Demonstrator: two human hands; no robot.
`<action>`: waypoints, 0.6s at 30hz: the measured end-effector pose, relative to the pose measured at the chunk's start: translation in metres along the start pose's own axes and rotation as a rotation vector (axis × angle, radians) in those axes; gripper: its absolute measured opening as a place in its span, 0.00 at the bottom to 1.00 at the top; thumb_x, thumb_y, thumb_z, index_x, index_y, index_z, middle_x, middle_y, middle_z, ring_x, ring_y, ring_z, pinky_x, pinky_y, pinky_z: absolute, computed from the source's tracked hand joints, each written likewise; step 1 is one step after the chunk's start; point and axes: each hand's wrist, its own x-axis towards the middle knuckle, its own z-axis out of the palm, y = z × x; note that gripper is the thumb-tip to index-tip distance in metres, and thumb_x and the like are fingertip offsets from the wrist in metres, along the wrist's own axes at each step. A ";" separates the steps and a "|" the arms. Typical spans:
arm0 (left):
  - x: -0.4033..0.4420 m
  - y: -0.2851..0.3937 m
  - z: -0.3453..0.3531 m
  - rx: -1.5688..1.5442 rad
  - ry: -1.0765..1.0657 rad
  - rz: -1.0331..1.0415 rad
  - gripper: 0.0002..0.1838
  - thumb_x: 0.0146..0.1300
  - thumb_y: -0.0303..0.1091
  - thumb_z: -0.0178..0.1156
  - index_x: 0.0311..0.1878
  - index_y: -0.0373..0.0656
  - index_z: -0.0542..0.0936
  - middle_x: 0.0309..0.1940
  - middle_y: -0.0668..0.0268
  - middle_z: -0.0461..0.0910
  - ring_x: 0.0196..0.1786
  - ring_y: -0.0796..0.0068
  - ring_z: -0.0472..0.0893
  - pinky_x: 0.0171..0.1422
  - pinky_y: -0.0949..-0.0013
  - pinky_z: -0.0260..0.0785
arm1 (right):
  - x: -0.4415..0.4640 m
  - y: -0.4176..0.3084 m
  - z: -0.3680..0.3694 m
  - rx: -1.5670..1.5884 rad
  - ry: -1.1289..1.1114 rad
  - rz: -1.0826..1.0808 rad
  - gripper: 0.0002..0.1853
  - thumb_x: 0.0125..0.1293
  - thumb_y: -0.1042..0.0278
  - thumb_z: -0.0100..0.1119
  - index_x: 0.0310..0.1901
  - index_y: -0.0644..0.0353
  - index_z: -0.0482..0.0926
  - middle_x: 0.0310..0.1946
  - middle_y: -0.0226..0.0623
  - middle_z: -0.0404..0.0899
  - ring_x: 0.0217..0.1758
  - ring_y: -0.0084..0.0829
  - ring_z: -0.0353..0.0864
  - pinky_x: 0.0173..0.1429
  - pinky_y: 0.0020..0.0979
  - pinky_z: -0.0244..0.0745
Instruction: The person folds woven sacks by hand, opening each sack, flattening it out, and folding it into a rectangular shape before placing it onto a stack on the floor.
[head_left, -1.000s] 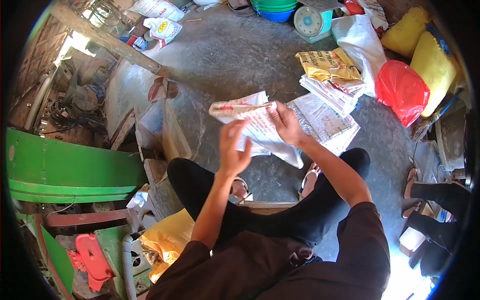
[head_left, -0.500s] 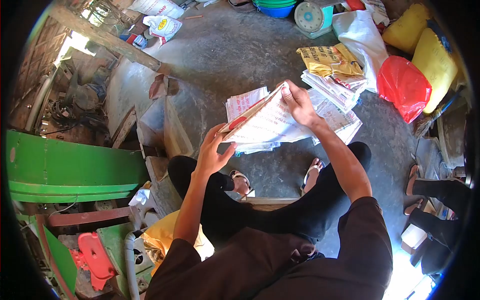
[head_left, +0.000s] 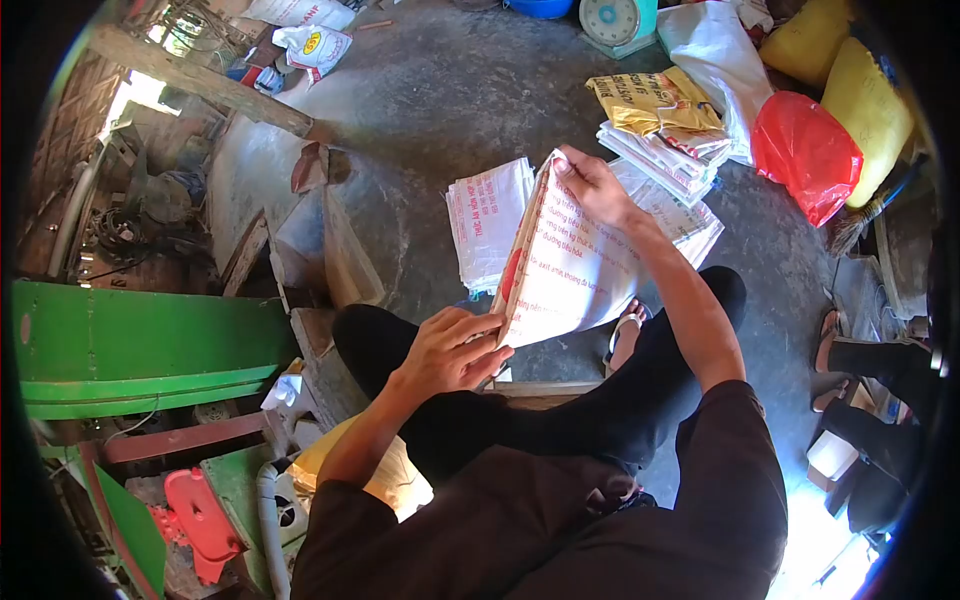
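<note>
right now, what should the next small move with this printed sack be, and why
Probably ease the printed sack leftward over the flat stack: the left hand and right hand hold its edge at opposite ends, and the stack lies on the floor just beyond the left hand.

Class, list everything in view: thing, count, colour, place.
printed sack: one, white, in both hands
folded sacks: several, white, floor
yellow bag: one, on white pile
tall sack: one, white, top right
scale: one, pale green, top
basin: one, blue, top edge
red bag: one, right
yellow sacks: two, upper right
broom: one, brown, right
small sacks: two, white, top left
beam: one, brown, upper left
green panel: one large, left
red part: one, lower left
clutter: uncountable, edges
other person's legs: black-clad, right
left hand, right hand: one each, centre
</note>
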 end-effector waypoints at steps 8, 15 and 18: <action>0.011 0.004 -0.015 -0.008 -0.095 -0.038 0.08 0.55 0.35 0.73 0.33 0.44 0.84 0.32 0.71 0.76 0.26 0.72 0.75 0.33 0.66 0.70 | 0.004 -0.002 -0.009 0.031 -0.021 0.039 0.14 0.80 0.57 0.46 0.41 0.59 0.72 0.26 0.21 0.68 0.31 0.13 0.64 0.37 0.23 0.66; 0.005 0.025 -0.003 -0.053 0.110 -0.287 0.07 0.55 0.28 0.73 0.29 0.42 0.83 0.25 0.69 0.73 0.20 0.73 0.71 0.23 0.71 0.64 | 0.002 0.001 0.003 0.039 0.037 -0.029 0.16 0.80 0.56 0.46 0.38 0.60 0.72 0.24 0.22 0.69 0.28 0.16 0.65 0.35 0.25 0.66; -0.004 0.009 0.012 -0.010 0.366 -0.365 0.09 0.56 0.22 0.72 0.36 0.39 0.81 0.34 0.62 0.75 0.30 0.77 0.75 0.24 0.76 0.66 | -0.002 -0.018 -0.004 0.109 0.120 0.022 0.18 0.80 0.55 0.46 0.37 0.60 0.71 0.21 0.23 0.68 0.25 0.18 0.65 0.31 0.26 0.65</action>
